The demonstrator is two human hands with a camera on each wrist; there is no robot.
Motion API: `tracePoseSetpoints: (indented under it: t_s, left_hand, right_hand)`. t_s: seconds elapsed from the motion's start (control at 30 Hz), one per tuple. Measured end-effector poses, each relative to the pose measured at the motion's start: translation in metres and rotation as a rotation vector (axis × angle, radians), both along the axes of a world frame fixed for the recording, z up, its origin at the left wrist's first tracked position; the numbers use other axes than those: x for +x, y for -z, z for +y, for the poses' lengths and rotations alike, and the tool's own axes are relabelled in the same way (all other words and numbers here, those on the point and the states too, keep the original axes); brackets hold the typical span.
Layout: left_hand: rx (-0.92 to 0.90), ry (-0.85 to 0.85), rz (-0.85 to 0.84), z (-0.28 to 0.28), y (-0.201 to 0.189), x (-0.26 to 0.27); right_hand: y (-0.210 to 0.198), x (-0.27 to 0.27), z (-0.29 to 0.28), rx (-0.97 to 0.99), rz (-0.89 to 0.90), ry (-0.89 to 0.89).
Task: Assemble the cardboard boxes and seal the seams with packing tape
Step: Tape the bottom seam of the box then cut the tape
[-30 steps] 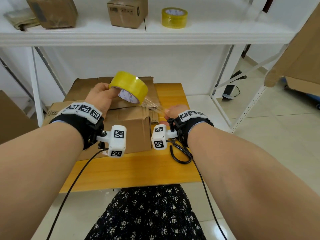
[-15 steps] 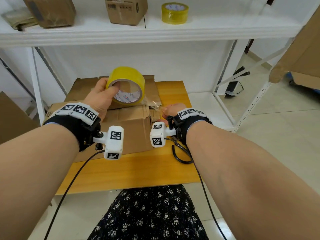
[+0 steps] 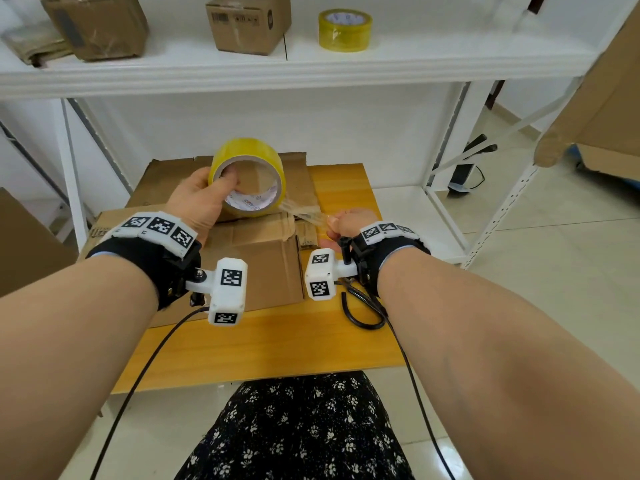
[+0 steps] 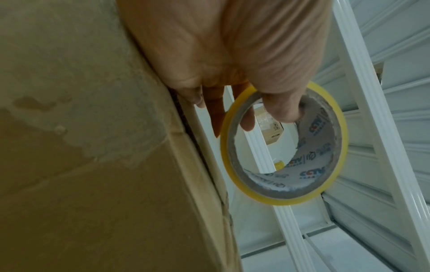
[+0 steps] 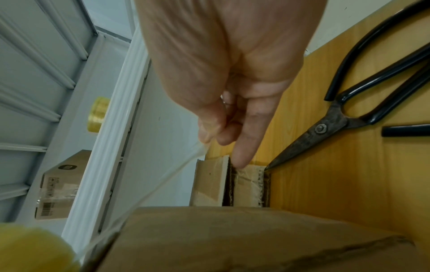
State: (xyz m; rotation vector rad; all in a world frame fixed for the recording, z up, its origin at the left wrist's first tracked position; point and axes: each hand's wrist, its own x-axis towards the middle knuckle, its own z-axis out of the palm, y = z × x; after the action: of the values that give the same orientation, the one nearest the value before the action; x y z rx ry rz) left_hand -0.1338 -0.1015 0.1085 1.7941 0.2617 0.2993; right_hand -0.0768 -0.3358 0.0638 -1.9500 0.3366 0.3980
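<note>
The left hand (image 3: 199, 199) held the yellow tape roll (image 3: 248, 178) up above the cardboard box (image 3: 256, 258), its thumb hooked inside the printed core and its fingers wrapped round the outside; the roll stood on edge, its opening facing the person; from its lower right a clear tape strip (image 3: 304, 214) ran across to the right hand (image 3: 346, 225), which pinched the free end between thumb and fingertips at the box's right edge; in the right wrist view one finger (image 5: 246, 147) reached down to the taped edge of a cardboard flap, seemingly touching it, though the angle left that uncertain; the box sat on the orange wooden tabletop (image 3: 277, 341), on top of flattened cardboard sheets (image 3: 166, 181); black-handled scissors (image 5: 344, 117) lay on the tabletop just right of the box, blades closed, their tip near the flap; up on the white shelf (image 3: 311, 69) stood a second tape roll (image 3: 344, 29), lying flat, beside a small sealed carton (image 3: 247, 22), with a bigger worn carton (image 3: 97, 26) further left.
</note>
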Motion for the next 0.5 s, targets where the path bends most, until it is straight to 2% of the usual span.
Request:
tracePoseSetpoints:
  t_s: [0.1, 0.2, 0.33, 0.37, 0.43, 0.5]
  left_hand:
    - [0.026, -0.028, -0.020, -0.001, 0.002, 0.000]
    - [0.016, -0.060, -0.004, -0.001, 0.003, -0.001]
    - [-0.019, -0.067, 0.008, -0.001, 0.002, -0.001]
    - [-0.023, -0.064, 0.001, -0.002, 0.001, -0.002]
    - [-0.037, -0.071, -0.007, -0.004, 0.002, -0.002]
    - [-0.055, -0.072, -0.012, -0.006, 0.000, -0.003]
  right_hand:
    - [0.008, 0.001, 0.012, -0.130, 0.017, -0.012]
    - [0.019, 0.010, 0.017, -0.248, 0.038, -0.139]
    - [0.017, 0.003, 0.013, -0.173, 0.034, -0.238]
    - [0.016, -0.001, 0.012, -0.227, 0.019, -0.292]
    - [0.015, 0.000, 0.017, -0.476, -0.008, -0.412]
    - [0.019, 0.004, 0.025, -0.585, -0.060, -0.452]
